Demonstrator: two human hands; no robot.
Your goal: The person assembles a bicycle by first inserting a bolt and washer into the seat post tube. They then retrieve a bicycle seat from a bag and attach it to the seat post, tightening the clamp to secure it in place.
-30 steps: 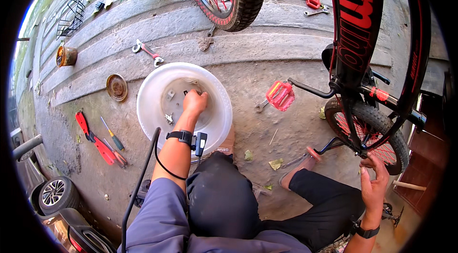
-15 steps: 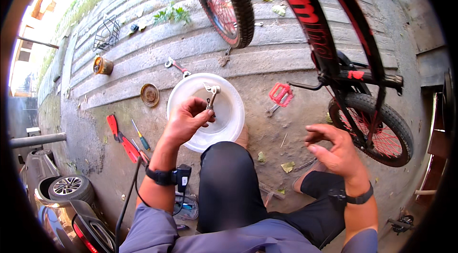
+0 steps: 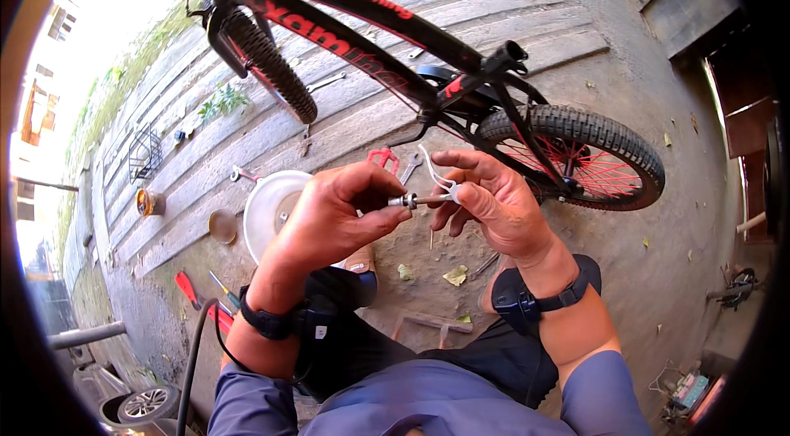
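Observation:
A metal quick-release bolt (image 3: pixel 429 200) with a curved silver lever lies level between my hands, in front of my chest. My left hand (image 3: pixel 329 210) pinches the nut end between thumb and fingertips. At the other end, my right hand (image 3: pixel 506 207) grips the lever end with its thumb and fingers, the lever's curved arm sticking up beside the forefinger. Beyond my hands stands a black bicycle (image 3: pixel 370 66) with red lettering and no saddle in its seat tube. Partly hidden by my left hand is a round white plastic tub (image 3: pixel 262 218).
A red pedal (image 3: pixel 383 158) and a wrench (image 3: pixel 411 168) lie beyond my hands. To the left are a red-handled tool (image 3: pixel 188 288), a screwdriver (image 3: pixel 222 289), a brown tin (image 3: pixel 150 202), a round lid (image 3: pixel 222 226) and a black wire basket (image 3: pixel 145 155).
My left hand has brought the quick-release bolt rightward from over the white tub. My right hand, empty before, has come in and taken hold of its lever end. The view has swung right.

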